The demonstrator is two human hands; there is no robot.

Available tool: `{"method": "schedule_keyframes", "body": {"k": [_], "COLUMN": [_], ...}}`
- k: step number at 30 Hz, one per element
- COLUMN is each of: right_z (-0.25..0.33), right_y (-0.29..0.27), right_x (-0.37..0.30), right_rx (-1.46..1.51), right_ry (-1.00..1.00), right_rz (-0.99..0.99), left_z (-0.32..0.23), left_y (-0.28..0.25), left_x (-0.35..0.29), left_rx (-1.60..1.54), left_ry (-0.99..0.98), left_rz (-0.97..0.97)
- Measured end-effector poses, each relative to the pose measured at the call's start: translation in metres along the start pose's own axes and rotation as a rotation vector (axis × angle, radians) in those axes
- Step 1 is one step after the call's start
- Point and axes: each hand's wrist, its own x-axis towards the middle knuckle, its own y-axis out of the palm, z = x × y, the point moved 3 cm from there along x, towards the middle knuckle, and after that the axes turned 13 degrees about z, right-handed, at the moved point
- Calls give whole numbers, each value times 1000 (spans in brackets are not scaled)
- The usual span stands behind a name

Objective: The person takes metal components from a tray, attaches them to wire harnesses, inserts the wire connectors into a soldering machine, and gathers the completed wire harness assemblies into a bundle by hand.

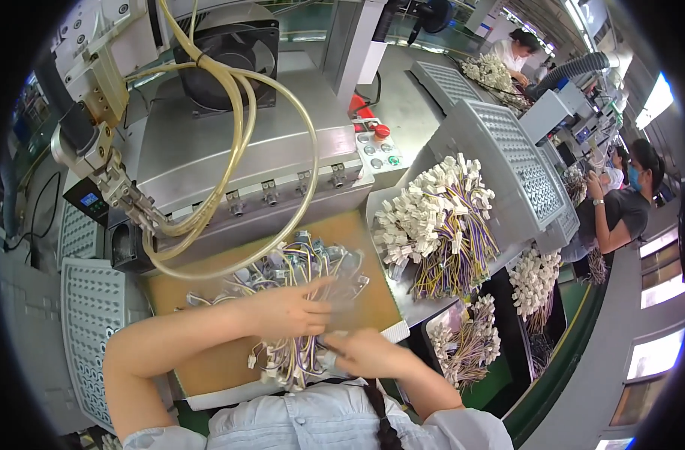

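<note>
A bundle of thin wires with white plugs point(297, 363) lies at the near edge of a brown work board point(222, 369), close to my body. My left hand point(291, 310) reaches across above it, fingers stretched to the right and apart; they are somewhat blurred. My right hand point(368, 354) is at the bundle's right side with its fingers drawn together. What they pinch, if anything, is blurred. Beyond my left hand lies a loose pile of wires with grey and whitish connectors point(301, 259), partly hidden by that hand and forearm.
Yellowish hoses point(312, 165) loop from a machine point(245, 150) over the board. A large heap of white-plugged wires point(440, 225) sits at right, with bins of more wires point(466, 341) below. Grey trays point(95, 330) stand left. A red button point(382, 131) is behind. Co-workers point(631, 202) are at far right.
</note>
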Motion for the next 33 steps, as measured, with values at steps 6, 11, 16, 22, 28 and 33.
{"method": "schedule_keyframes", "body": {"k": [6, 11, 16, 22, 28, 33], "right_z": [-54, -10, 43, 96, 100, 117], "right_y": [-39, -57, -67, -30, -10, -60], "right_x": [13, 45, 74, 128, 161, 142], "right_rx": [416, 420, 227, -261, -89, -259], "right_ry": [-1, -228, -384, -370, -433, -375], "right_rz": [-330, -351, -354, -281, -36, -2], "left_z": [-3, -32, -90, -79, -141, -155], "left_y": [-17, 28, 57, 26, 69, 86], "left_x": [-29, -79, -126, -118, -130, -126], "left_rx": [-257, -603, -1164, -1324, -1238, -1178], "left_ry": [-311, -734, -1085, -645, -611, -887], "left_rz": [-166, -794, -1947, -2425, -2251, -2128]}}
